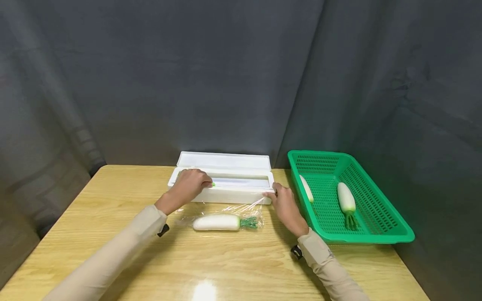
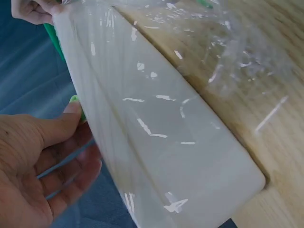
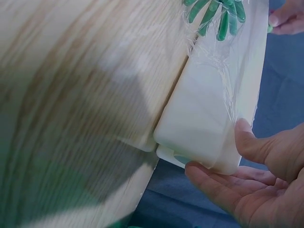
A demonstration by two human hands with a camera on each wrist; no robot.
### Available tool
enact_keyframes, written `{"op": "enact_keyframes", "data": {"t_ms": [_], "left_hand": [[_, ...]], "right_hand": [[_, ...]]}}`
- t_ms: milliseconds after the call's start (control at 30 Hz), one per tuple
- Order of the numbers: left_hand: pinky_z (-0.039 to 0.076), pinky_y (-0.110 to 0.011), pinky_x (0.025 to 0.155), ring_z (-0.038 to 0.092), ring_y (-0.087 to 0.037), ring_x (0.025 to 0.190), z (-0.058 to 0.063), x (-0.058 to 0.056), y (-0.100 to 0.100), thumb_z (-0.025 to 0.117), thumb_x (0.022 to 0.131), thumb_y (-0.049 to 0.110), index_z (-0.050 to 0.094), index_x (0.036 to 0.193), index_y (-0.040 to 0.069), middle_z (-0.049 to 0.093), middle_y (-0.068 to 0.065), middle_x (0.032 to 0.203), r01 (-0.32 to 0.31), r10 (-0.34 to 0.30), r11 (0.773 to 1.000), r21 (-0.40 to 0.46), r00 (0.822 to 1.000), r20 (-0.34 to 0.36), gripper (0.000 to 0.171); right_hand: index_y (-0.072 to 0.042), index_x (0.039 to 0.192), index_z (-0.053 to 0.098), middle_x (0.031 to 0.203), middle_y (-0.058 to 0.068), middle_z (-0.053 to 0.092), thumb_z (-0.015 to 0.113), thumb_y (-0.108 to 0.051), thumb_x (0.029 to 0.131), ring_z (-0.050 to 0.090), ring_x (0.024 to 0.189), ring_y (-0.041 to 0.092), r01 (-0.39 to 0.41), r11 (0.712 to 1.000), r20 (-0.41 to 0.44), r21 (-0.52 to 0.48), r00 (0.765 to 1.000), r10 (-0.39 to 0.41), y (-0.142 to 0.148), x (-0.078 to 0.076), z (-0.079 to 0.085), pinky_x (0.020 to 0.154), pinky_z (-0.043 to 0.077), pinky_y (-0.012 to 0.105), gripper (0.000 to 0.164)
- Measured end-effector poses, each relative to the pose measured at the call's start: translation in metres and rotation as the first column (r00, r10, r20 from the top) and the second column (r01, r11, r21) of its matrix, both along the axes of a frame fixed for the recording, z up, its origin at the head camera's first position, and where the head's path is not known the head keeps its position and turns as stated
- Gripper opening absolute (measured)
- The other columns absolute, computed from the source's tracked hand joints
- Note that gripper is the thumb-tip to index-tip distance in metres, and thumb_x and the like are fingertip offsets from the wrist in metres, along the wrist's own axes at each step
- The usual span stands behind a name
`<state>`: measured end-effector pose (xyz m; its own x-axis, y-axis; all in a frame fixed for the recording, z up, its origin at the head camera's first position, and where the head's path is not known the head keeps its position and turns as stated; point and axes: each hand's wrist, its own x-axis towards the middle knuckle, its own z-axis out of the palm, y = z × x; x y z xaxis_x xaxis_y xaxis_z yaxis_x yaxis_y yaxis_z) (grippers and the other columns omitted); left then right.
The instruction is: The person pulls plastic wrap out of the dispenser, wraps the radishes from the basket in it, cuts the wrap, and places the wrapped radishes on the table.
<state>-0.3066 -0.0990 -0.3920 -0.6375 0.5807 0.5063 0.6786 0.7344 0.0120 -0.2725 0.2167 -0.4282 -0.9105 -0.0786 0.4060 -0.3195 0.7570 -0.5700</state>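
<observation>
A white cling film dispenser box (image 1: 229, 196) stands on the table with its lid (image 1: 224, 161) raised at the back. My left hand (image 1: 189, 184) pinches a small green slide cutter (image 2: 74, 99) between thumb and finger at the box's edge. At the box's right end, my right hand (image 1: 287, 209) grips the corner, thumb in front and fingers at the end. Clear cling film (image 1: 254, 209) hangs from the box over its front onto the table. In front of the box lies a white radish (image 1: 216, 223) with cut green stems pointing right, with film around it.
To the right sits a green plastic basket (image 1: 376, 184) holding a white radish (image 1: 345, 197) with green stems and another white radish (image 1: 306, 189) against its left wall. The wooden table (image 1: 124, 196) reaches a dark grey curtain (image 1: 226, 83) behind.
</observation>
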Motion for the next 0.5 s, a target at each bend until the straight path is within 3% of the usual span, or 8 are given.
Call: {"op": "enact_keyframes", "data": {"t_ms": [267,500], "left_hand": [[0.047,-0.035,0.050,0.059,-0.016,0.058,0.000,0.004,-0.021,0.086,0.083,0.016,0.069,0.064,0.019,0.061,0.005,0.058,-0.062,0.060,0.998,-0.034,0.997,-0.038,0.026],[0.050,-0.036,0.051,0.064,-0.020,0.064,-0.002,0.007,-0.045,0.087,0.081,0.016,0.077,0.076,0.017,0.073,0.004,0.073,-0.092,0.093,0.996,0.021,0.995,-0.048,0.011]], "right_hand": [[-0.004,0.073,0.042,0.066,-0.002,0.031,0.077,-0.015,0.094,0.040,0.061,0.017,-0.016,1.000,0.023,0.007,1.000,0.015,-0.001,-0.001,-0.003,0.056,0.035,0.027,0.042],[-0.006,0.072,0.042,0.066,-0.002,0.031,0.077,-0.015,0.094,0.039,0.063,0.017,0.007,1.000,0.040,0.004,0.999,-0.007,0.001,-0.003,0.001,0.057,0.034,0.026,0.042]]}}
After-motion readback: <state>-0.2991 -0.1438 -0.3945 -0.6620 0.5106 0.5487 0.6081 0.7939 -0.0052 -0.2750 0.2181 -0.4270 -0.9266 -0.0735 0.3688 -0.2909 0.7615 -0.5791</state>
